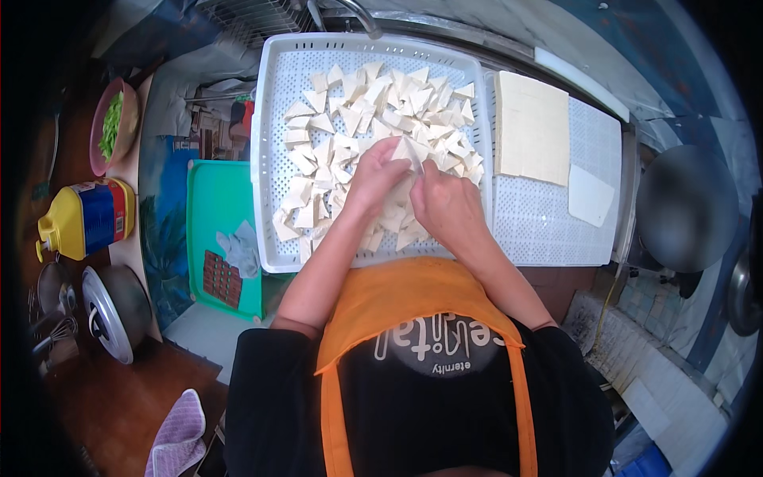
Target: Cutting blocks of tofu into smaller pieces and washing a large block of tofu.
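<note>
My left hand [377, 170] grips a pale piece of what looks like tofu [404, 149] above a heap of similar cut pieces. Beside it, my right hand [444, 194] is closed around a small knife, whose blade [415, 158] lies against the held piece; the handle is hidden in my fingers. Many triangular and blocky tofu pieces [322, 152] cover much of a white perforated plastic tray [261, 113] under both hands. To the right, a large uncut slab [532, 128] rests on another perforated tray [536, 226], partly overlapping a white plastic scraper or sheet [590, 194].
A faucet [363, 18] arches over the far rim. Left are a green tray [217, 197] with a crumpled plastic bag [239, 247], a yellow jug [86, 217], a lidded pot [113, 310] and a bowl of cut greens [113, 125]. A round pan or lid [685, 208] stands right.
</note>
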The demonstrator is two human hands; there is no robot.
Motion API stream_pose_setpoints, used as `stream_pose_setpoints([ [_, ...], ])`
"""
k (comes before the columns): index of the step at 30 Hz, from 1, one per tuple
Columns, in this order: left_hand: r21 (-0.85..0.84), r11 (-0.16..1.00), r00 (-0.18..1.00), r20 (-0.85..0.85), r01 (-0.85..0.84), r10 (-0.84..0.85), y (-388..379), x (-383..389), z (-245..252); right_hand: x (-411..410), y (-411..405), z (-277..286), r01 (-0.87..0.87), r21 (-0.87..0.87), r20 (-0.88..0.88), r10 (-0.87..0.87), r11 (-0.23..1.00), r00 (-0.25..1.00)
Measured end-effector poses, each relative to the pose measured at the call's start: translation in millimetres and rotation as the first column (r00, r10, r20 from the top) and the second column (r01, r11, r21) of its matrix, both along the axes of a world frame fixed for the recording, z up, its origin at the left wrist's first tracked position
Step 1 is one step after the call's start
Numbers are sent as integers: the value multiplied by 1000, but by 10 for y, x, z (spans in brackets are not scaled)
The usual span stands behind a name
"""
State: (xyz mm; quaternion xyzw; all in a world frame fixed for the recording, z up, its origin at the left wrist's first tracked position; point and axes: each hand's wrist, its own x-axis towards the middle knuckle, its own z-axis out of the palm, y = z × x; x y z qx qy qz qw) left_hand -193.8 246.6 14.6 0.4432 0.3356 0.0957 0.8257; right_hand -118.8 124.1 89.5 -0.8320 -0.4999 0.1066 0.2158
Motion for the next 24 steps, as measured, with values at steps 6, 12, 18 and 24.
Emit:
stream_pose_setpoints([
  [6, 68, 998, 1000, -5, -1, 1, -74, -20, -43, -5, 43, -269, 3, 16, 2, -3, 1000, 1000],
  [12, 149, 989, 996, -87, -2, 15, -71, -161, -138, -33, 98, -436, -30, -25, -98, 27, 999, 995],
  [18, -127, 992, 996, 90, 27, -16, 137, -377, 40, 340, -392, -408, 180, 137, -557, -75, 974, 827],
  [24, 219, 971, 991, -110, 96, -73, 244, -594, 42, 880, -1348, -690, 398, 63, -706, -241, 915, 666],
])
